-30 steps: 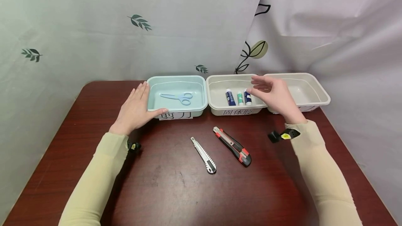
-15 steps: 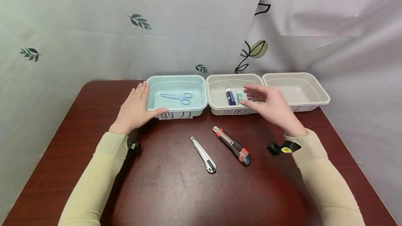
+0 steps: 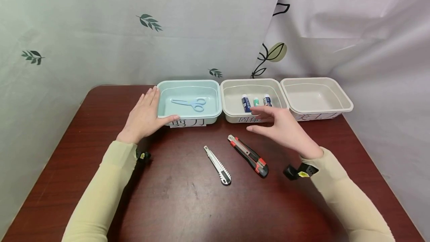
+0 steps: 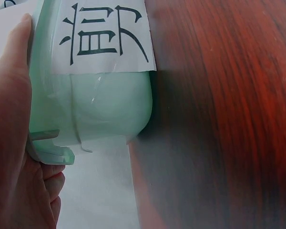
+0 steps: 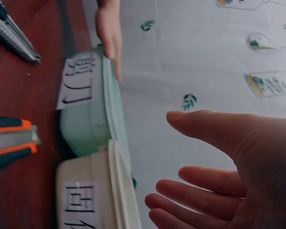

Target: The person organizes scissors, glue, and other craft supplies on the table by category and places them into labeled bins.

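My left hand (image 3: 142,117) rests on the left end of a light blue bin (image 3: 215,117), fingers straight along its side and thumb on the front rim. Inside that bin lie light blue scissors (image 3: 198,104). Over the front edge of the beige middle bin (image 3: 231,115) hovers my right hand (image 3: 282,126), thumb and fingers spread apart and holding nothing. Two dark blue glue sticks (image 3: 246,104) and a green one (image 3: 256,102) are in the middle bin, partly hidden by the fingers. A red-and-black utility knife (image 3: 248,156) lies just below the right hand, with a silver snap-off knife (image 3: 217,165) left of it.
A third beige bin (image 3: 317,98) stands at the right end of the row. The bins carry paper labels (image 4: 105,38) on their fronts. Behind them hangs a pale leaf-patterned curtain (image 3: 184,40). All stands on a dark red-brown wooden table (image 3: 161,204).
My right hand has moved left and toward me, from above the gap between the two beige bins to the middle bin's front edge, its fingers spreading wider. The left hand stays put.
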### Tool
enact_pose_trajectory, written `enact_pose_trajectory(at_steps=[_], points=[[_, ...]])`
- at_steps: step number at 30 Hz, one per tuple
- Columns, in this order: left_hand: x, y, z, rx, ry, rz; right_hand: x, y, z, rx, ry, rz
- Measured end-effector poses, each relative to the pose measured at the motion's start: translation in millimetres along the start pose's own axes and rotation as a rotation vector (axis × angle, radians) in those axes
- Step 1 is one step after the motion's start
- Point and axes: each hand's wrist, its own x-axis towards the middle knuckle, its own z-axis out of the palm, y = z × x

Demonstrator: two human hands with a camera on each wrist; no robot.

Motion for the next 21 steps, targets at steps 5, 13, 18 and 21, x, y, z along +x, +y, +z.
enact_pose_trajectory(at_steps=[5, 13, 18, 21], points=[[0.0, -0.3, -0.2, 0.000, 0.001, 0.000, -3.7, 3, 13, -0.014, -0.061, -0.020], [-0.3, 0.0, -0.2, -0.006, 0.002, -0.001, -10.1, 10, 33, -0.056, -0.124, 0.012], [-0.6, -0.4, 0.1, -0.013, 0.004, -0.001, -12.7, 17, 44, -0.109, -0.154, -0.002], [-0.5, -0.8, 0.6, -0.019, 0.003, 0.000, -14.6, 20, 49, -0.141, -0.168, -0.010]])
